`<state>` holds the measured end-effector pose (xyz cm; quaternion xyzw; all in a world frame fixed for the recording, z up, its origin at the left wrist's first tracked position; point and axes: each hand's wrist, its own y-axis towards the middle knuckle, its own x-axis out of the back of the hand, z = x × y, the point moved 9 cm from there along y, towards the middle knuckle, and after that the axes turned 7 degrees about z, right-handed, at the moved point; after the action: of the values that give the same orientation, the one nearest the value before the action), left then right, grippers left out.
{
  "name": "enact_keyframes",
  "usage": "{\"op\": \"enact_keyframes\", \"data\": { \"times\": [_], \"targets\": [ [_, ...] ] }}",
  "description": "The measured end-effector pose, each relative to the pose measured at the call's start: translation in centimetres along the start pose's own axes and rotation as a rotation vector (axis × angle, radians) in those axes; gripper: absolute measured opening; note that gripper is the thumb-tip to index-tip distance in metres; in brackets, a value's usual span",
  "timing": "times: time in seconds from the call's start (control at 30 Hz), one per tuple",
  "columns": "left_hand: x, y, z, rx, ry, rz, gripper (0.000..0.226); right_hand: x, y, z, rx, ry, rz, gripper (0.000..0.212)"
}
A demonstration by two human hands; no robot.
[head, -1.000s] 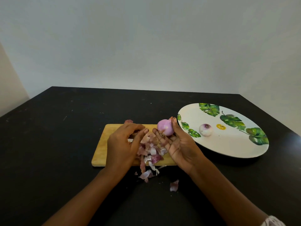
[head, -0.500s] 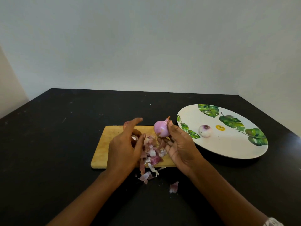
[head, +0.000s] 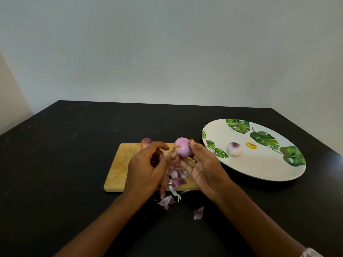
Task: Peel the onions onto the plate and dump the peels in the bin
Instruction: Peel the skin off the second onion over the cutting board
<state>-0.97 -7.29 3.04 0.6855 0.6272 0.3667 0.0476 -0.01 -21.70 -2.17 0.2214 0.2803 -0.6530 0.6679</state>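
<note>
two onions in view: first onion (head: 182,150) gripped by the right hand (head: 206,169) above the one cutting board (head: 120,164), second onion (head: 234,149) on the plate (head: 259,169) at right. left hand (head: 144,171) curled just beside, grip unclear. peels (head: 175,179) spill past the board's near edge onto the table (head: 74,164).

Both bare forearms reach in from below and converge. The right hand (head: 204,164), palm turned up, holds an onion (head: 182,149) between thumb and fingers. The left hand (head: 144,167) is curled just beside it, back upward (whether it pinches anything is unclear).
</note>
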Motion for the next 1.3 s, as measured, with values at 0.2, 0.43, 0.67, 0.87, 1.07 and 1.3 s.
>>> {"op": "enact_keyframes", "data": {
  "times": [0.2, 0.43, 0.67, 0.87, 1.07, 1.3],
  "targets": [
    [0.0, -0.1, 0.2, -0.016, 0.037, -0.023, 0.016, -0.6, -0.1, -0.2, -0.017, -0.02, 0.063, 0.021],
    [1.2, 0.2, 0.8, -0.019, 0.157, -0.102, 0.018, -0.1, 0.1, 0.1, -0.017, 0.002, 0.024, 0.026],
    [0.7, 0.0, 0.0, -0.118, 0.054, -0.09, 0.021, -0.2, 0.1, -0.5, -0.026, -0.137, 0.046, 0.027],
    [0.7, -0.5, -0.9, -0.197, 0.031, -0.112, 0.021, -0.3, 0.0, -0.2, -0.027, -0.176, 0.051, 0.018],
    [0.8, -0.7, -1.5, -0.24, 0.105, -0.147, 0.017, -0.2, 0.1, -0.7, -0.052, -0.16, 0.034, 0.026],
    [0.2, -0.8, -1.8, -0.283, 0.133, -0.103, 0.014, -0.4, 0.0, -0.9, -0.07, -0.148, 0.061, 0.023]
  ]
}}
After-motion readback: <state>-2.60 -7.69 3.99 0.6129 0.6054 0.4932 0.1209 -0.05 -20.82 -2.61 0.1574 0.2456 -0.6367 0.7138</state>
